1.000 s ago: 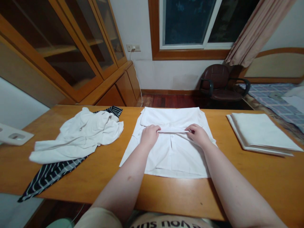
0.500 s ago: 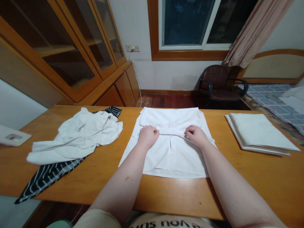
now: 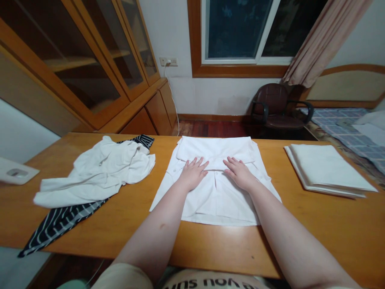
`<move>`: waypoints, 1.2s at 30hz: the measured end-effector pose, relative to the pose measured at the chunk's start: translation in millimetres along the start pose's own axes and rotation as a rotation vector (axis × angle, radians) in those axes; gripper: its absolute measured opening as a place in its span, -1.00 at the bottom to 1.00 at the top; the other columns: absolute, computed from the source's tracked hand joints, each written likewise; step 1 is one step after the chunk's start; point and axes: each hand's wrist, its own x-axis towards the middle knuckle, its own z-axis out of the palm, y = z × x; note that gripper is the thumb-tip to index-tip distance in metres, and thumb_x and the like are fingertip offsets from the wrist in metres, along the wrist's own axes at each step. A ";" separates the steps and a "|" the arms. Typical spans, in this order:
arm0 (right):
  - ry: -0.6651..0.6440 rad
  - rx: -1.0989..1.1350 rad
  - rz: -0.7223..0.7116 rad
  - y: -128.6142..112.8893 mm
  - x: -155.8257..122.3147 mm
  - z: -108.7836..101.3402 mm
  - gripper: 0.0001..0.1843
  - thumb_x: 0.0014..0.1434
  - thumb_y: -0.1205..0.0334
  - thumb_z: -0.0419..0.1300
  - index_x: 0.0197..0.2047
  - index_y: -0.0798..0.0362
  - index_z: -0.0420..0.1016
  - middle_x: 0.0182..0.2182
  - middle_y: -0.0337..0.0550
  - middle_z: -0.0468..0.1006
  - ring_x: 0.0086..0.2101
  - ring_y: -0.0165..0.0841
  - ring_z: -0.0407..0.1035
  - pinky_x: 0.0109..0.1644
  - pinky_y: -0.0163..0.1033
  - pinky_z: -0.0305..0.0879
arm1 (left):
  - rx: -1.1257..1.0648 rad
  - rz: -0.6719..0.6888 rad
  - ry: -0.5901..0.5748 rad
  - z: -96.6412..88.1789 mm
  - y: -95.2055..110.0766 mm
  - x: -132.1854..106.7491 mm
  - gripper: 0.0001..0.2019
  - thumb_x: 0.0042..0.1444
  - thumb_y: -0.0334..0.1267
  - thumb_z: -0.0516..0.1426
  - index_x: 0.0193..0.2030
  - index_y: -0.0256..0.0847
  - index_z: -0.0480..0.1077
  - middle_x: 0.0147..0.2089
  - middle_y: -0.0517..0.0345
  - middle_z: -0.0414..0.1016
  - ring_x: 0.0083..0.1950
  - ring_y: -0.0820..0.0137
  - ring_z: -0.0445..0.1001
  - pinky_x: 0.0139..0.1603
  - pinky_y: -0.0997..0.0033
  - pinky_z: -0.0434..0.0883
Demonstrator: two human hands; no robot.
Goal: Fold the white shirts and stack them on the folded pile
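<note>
A white buttoned shirt [image 3: 216, 204] lies on the wooden table in front of me, its far part folded over toward me into a flat panel. My left hand [image 3: 194, 173] rests flat on the left side of this fold, fingers spread. On the right side, my right hand [image 3: 239, 172] also lies flat with its fingers apart. Both palms press on the cloth near the fold's edge, and neither grips it. Small buttons show along the shirt's middle and left side.
A crumpled white garment [image 3: 99, 172] lies at the left over a black striped cloth [image 3: 64, 220]. Folded white cloths [image 3: 329, 166] are stacked at the right. A white device [image 3: 18, 172] stands at the table's [image 3: 222, 245] far left. Beyond are a cabinet [image 3: 120, 108] and a chair [image 3: 273, 104].
Both hands have let go of the fold's edge, which they were pinching, and have opened flat onto the shirt. The fold now lies down smoother beneath them.
</note>
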 end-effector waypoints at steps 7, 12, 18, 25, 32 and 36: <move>0.009 -0.104 0.381 9.0 1.3 -3.7 -0.35 0.31 -0.06 -0.24 0.33 0.13 0.07 0.33 0.04 0.01 0.30 -0.11 -0.12 0.28 0.10 -0.10 | 0.029 -0.320 0.059 -0.9 -10.7 1.3 -0.42 0.27 0.09 -0.27 0.38 0.01 -0.02 0.44 0.10 -0.11 0.43 0.14 -0.18 0.35 -0.12 -0.16; 0.033 -0.131 0.526 11.2 0.2 -6.1 -0.26 0.28 -0.13 -0.21 0.35 0.22 0.01 0.33 0.15 -0.02 0.29 -0.09 -0.12 0.28 0.08 -0.13 | -0.001 -0.483 0.074 3.3 -19.7 3.7 -0.38 0.24 0.12 -0.25 0.39 -0.01 -0.05 0.45 0.14 -0.18 0.44 0.13 -0.23 0.33 -0.21 -0.22; 0.166 -0.080 0.505 13.1 -4.6 -3.9 -0.32 0.25 -0.08 -0.09 0.26 0.24 0.17 0.27 0.25 0.11 0.27 -0.02 -0.07 0.25 0.26 -0.22 | -0.111 -0.496 0.182 -11.8 -19.7 -2.4 -0.44 0.26 0.05 -0.21 0.30 -0.12 0.17 0.39 0.02 0.04 0.41 0.11 -0.08 0.33 -0.18 -0.12; 0.242 -0.005 0.193 -18.3 30.2 -14.1 -0.39 0.22 -0.05 0.01 0.21 0.18 0.25 0.30 0.18 0.06 0.28 -0.09 -0.07 0.29 0.11 -0.15 | -0.046 -0.312 0.340 -51.0 9.4 32.5 -0.49 0.24 0.00 -0.07 0.24 -0.21 0.24 0.37 -0.08 0.08 0.40 0.11 -0.05 0.35 -0.02 -0.06; 0.150 -0.191 0.060 -6.4 92.6 -12.3 -0.32 0.23 -0.03 0.02 0.28 0.26 0.14 0.33 0.23 -0.06 0.30 -0.06 -0.18 0.30 0.12 -0.24 | 0.051 -0.036 0.182 -26.5 6.4 106.7 -0.41 0.18 -0.01 0.01 0.30 -0.22 0.16 0.44 -0.08 -0.15 0.42 0.11 -0.13 0.35 0.02 -0.10; 0.064 -0.198 0.181 20.1 97.4 -0.9 -0.20 0.22 -0.17 -0.06 0.35 0.19 0.00 0.34 0.18 -0.08 0.31 -0.07 -0.21 0.29 0.15 -0.25 | 0.031 -0.141 0.138 -9.6 -20.0 111.1 -0.33 0.16 0.14 -0.04 0.35 -0.12 0.05 0.44 -0.01 -0.13 0.43 0.12 -0.17 0.36 -0.03 -0.19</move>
